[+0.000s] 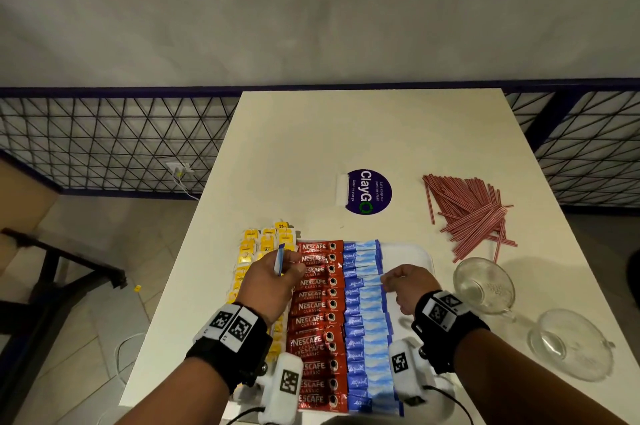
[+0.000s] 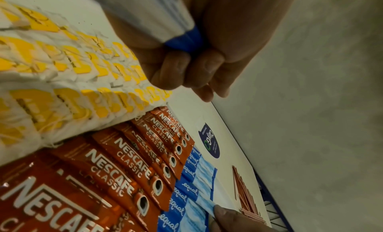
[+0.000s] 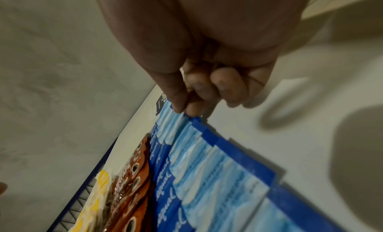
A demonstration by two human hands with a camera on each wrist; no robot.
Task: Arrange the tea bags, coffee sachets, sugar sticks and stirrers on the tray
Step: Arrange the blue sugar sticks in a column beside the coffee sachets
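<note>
The sugar sticks [image 1: 367,317] lie in an overlapping blue column on the tray [image 1: 420,253], each long axis running across the column, just right of the red coffee sachets [image 1: 317,317]. The right hand [image 1: 407,286] is at the column's right edge, its grip narrow, thumb and forefinger pinching the end of one stick partway up the row. The left hand [image 1: 273,281], over the sachets and tea bags [image 1: 254,246] left of the column, has its grip closed round a spare bunch of sticks [image 1: 280,258] held upright. Stirrers [image 1: 467,213] lie loose on the tabletop [image 1: 346,134], beyond and right of the column.
</note>
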